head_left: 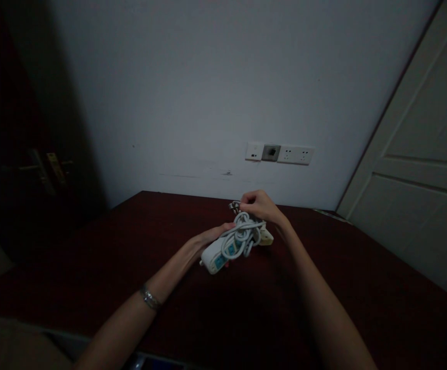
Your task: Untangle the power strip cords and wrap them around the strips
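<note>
A white power strip with blue switches is held above the dark red table, its white cable coiled around it. My left hand grips the strip from underneath, fingers wrapped on its side. My right hand is closed around the plug end of the cable at the top of the coil.
A row of white wall sockets is on the wall behind the table. A pale door stands at the right. A dark door with a handle is at the left. A bracelet is on my left wrist.
</note>
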`<state>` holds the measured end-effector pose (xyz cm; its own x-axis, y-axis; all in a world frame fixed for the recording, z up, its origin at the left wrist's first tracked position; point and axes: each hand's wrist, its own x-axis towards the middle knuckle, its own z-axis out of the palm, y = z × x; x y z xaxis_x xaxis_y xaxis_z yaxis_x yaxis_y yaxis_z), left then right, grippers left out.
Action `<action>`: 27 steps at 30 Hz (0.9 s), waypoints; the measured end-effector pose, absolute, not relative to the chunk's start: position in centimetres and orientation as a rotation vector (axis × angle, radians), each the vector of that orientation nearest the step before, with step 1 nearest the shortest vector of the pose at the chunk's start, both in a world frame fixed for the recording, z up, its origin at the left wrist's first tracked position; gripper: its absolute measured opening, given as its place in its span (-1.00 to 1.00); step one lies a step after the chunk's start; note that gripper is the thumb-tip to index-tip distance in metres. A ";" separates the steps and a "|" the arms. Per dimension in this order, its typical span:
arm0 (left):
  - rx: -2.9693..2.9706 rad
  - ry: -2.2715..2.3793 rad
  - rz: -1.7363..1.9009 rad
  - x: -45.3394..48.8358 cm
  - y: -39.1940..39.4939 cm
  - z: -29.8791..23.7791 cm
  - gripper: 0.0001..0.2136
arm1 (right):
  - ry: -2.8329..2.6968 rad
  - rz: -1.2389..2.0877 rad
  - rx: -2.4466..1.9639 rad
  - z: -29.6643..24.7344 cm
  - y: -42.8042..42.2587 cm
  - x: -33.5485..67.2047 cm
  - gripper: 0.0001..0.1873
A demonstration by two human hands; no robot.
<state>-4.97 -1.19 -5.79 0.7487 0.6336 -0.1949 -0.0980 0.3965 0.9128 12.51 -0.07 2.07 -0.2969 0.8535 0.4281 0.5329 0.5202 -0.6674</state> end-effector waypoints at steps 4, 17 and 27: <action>1.126 0.651 0.414 -4.5 -1.2 -5.9 -0.62 | -1.953 0.433 -1.147 1.9 0.3 13.1 -0.85; 1.254 0.423 0.803 -3.5 -0.9 -6.7 -0.60 | -1.803 0.051 -0.996 1.7 0.9 12.2 -0.72; 0.984 0.366 0.896 -4.2 -1.2 -6.6 -0.54 | -1.258 0.958 -1.096 -1.4 -1.8 11.8 -0.44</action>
